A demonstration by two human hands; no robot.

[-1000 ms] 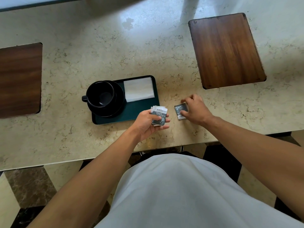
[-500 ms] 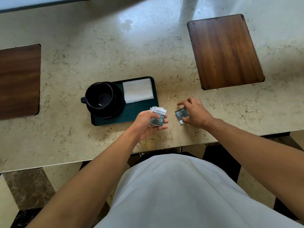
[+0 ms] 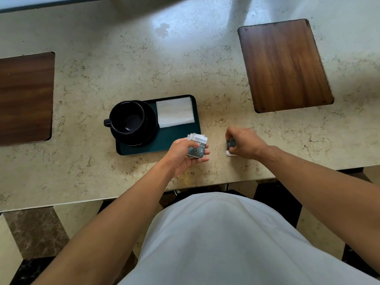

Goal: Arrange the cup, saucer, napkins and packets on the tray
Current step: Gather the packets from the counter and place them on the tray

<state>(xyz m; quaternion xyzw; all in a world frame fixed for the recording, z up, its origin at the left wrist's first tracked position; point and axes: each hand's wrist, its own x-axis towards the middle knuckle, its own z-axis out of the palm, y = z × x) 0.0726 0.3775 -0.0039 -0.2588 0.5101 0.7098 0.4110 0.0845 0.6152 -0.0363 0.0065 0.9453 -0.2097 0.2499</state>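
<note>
A dark green tray (image 3: 174,140) lies on the marble counter. On its left half a black cup (image 3: 127,118) stands on a black saucer (image 3: 151,125), handle to the left. White napkins (image 3: 174,112) lie on the tray's far right part. My left hand (image 3: 183,154) holds a small stack of grey and white packets (image 3: 197,146) just over the tray's near right corner. My right hand (image 3: 244,144) pinches one more packet (image 3: 230,145) on the counter to the right of the tray, its edge lifted.
Two dark wooden boards are set in the counter: one (image 3: 284,64) at the far right, one (image 3: 25,97) at the left edge. The counter's front edge (image 3: 123,199) runs just below my hands, with a tiled floor under it.
My right hand has closed on the single packet and tipped it up off the counter, drawing it slightly nearer. My left hand has kept its stack still.
</note>
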